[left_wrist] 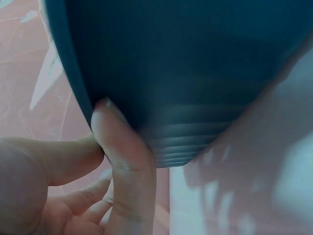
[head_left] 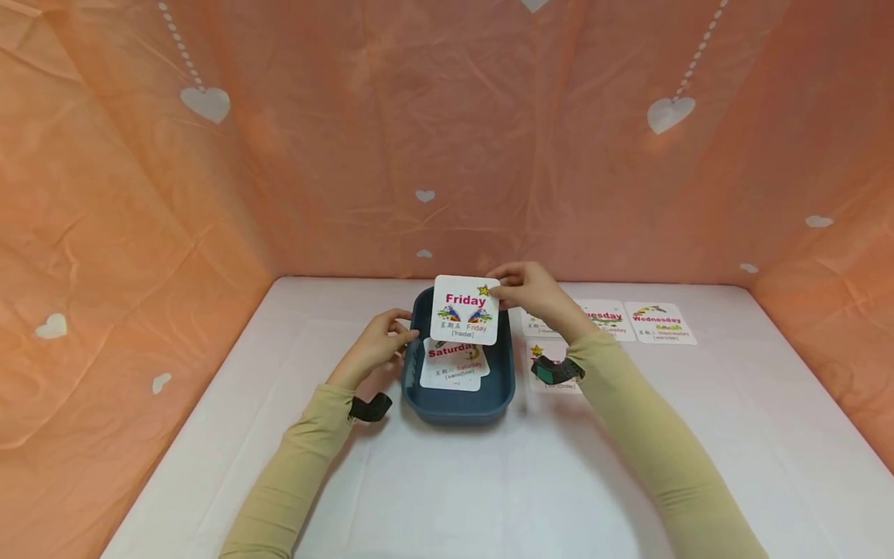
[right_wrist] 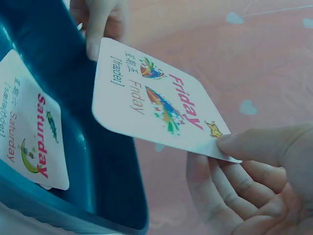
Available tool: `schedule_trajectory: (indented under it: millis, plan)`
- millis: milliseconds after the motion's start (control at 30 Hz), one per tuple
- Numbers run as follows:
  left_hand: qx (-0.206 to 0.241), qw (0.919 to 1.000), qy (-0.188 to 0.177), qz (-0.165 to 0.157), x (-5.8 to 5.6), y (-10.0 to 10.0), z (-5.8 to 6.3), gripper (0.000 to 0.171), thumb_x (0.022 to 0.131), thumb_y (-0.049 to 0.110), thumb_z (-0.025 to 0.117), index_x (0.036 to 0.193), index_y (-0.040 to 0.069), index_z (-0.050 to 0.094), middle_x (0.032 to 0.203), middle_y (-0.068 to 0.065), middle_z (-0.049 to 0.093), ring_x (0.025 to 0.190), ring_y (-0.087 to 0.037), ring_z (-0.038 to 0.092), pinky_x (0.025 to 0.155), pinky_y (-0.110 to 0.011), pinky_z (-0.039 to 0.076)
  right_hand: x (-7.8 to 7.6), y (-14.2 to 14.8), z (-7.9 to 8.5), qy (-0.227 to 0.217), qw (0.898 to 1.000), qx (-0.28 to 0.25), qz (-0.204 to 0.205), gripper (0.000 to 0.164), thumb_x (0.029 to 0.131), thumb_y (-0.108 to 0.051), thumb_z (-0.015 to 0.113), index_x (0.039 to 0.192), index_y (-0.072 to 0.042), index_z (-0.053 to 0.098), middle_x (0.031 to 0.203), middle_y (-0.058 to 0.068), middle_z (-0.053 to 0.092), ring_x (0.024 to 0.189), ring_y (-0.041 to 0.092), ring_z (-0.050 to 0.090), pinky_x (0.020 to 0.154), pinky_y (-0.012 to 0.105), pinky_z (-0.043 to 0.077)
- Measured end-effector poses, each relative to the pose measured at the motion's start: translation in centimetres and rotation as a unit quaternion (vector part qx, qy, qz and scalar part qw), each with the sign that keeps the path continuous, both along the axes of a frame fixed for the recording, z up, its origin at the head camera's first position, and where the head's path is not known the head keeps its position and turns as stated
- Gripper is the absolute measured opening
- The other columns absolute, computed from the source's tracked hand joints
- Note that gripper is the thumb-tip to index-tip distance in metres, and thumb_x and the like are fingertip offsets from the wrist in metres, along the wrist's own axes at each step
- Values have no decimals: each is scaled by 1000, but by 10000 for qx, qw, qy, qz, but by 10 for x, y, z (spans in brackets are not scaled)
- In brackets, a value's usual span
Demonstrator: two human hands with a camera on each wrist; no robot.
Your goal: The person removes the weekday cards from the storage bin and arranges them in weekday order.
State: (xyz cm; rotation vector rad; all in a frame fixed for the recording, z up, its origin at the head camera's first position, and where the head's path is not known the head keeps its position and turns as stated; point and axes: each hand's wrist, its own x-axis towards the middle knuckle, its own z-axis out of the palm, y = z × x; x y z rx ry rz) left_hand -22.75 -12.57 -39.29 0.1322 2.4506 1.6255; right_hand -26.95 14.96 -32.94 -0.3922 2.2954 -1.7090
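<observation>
In the head view there are two hands, one blue tray (head_left: 459, 410) and one Friday card (head_left: 464, 335) held over the tray's far half. The left hand (head_left: 377, 345) has its fingers at the tray's left rim; the right hand (head_left: 536, 296) pinches the card by its upper right corner. Inside the tray lies a Saturday card (head_left: 469, 362) with at least one more card under it, too covered to read. Four more cards are on the white worktop (head_left: 433, 489) to the right: three in a far row, one nearer. Of these, the Wednesday card (head_left: 660, 330) shows whole, the Tuesday card (head_left: 618, 314) loses its left part behind the right arm, the leftmost is partly hidden, and the near one (head_left: 555, 348) lies mostly under the wrist device (head_left: 559, 371).

In the left wrist view, thumb and one finger pinch the tray's rim; the tray is cut off by the frame, and its ridged end looks dim.

In the right wrist view, the Friday card is white and square with rounded corners, a pink title, a yellow star, two colourful poppers and small lettering. Thumb and fingers pinch it beside the star. The Saturday card is cut off at the left edge.
</observation>
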Motion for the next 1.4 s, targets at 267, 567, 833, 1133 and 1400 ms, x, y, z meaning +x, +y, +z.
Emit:
schedule_trajectory:
  millis: [267, 567, 833, 1133, 1400]
  plan:
    - [19, 10000, 47, -67, 0, -1, 1, 43, 95, 9, 60, 132, -6, 45, 90, -22, 59, 56, -16, 54, 46, -32, 49, 8, 20, 6, 74, 9990, -334, -294, 29, 91, -8, 64, 118, 3, 59, 105, 16, 66, 91, 22, 65, 83, 41, 53]
    - [-171, 9998, -30, -8, -3, 1, 1, 44, 94, 9, 61, 134, -3, 46, 86, -15, 57, 59, -17, 56, 50, -30, 50, 19, 49, -2, 120, 9976, -451, -503, 31, 92, -5, 61, 121, 6, 55, 106, 17, 65, 89, 17, 64, 75, 31, 55]
    - [-186, 9998, -10, -9, -4, 1, 1, 43, 94, 10, 60, 133, -3, 46, 88, -19, 59, 60, -17, 56, 50, -31, 50, 29, 74, -12, -30, 9976, -393, -572, 35, 94, -8, 60, 124, 7, 53, 106, 14, 64, 90, 16, 64, 77, 30, 55]
    - [-230, 9996, -132, 44, -1, 1, -2, 44, 95, 10, 61, 134, 0, 46, 87, -16, 58, 61, -18, 55, 53, -32, 52, 42, 107, -23, -150, 9961, -104, -864, 39, 95, -10, 59, 128, 9, 49, 105, 10, 64, 89, 10, 63, 79, 28, 54]
    - [-210, 9997, -95, 38, -1, 1, -2, 44, 95, 10, 61, 134, -1, 46, 86, -15, 58, 61, -17, 55, 54, -33, 52, 50, 137, -31, -238, 9945, -53, -1020, 46, 96, -12, 58, 133, 11, 42, 102, 2, 64, 90, 5, 62, 80, 26, 53]
